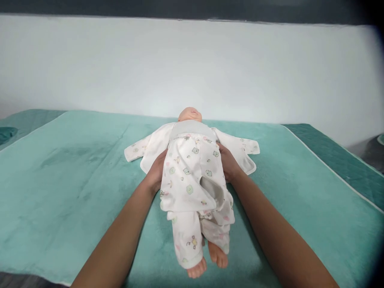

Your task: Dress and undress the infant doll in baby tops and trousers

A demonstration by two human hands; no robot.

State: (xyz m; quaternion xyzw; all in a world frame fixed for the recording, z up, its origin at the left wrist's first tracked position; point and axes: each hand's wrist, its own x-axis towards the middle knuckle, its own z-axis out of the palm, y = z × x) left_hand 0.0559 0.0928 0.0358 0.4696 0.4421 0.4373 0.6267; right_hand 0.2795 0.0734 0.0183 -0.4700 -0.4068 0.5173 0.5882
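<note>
A baby doll (191,115) lies on its back, head at the far end and bare feet towards me. White printed trousers (186,172) cover it from the belly down, with loose folds bunched over the legs. A white jacket (159,142) is spread open beside the torso, its sleeves stretched out to either side. My left hand (157,170) is closed around the left side of the trousers near the waist. On the opposite side, my right hand (229,162) grips the trousers at about the same height. Most fingertips are hidden by the cloth and the doll.
Under the doll a light green blanket (75,192) covers the surface, with a darker green cover (339,156) showing past its right edge. A white wall (192,64) rises directly behind. Some green item (7,134) lies at the far left.
</note>
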